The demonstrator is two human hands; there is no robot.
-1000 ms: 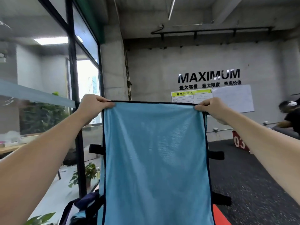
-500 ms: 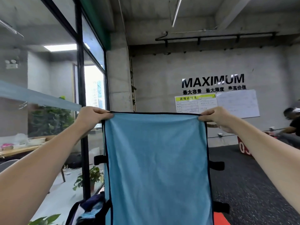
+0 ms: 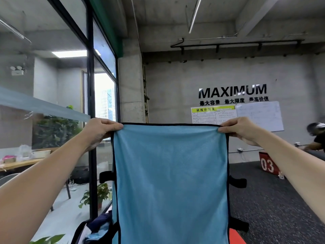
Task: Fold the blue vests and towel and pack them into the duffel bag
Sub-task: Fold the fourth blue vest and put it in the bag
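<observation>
Concrete gym wall (image 3: pixel 175 88), black-trimmed blue vest (image 3: pixel 171 182)

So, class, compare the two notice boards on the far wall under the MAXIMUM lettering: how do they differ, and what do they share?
The left board has a yellow-green header strip and a printed grid; the right whiteboard is plain white with only faint writing. The left board is smaller, the whiteboard larger. The held blue vest covers the left board's lower edge; the whiteboard's shows fully. Both are rectangular and hang side by side on the concrete wall.

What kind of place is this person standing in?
Probably a gym or training studio: the concrete wall carries a big MAXIMUM sign over a schedule board, the dark speckled floor looks rubbery, and a red box marked 03 sits on it.
</observation>
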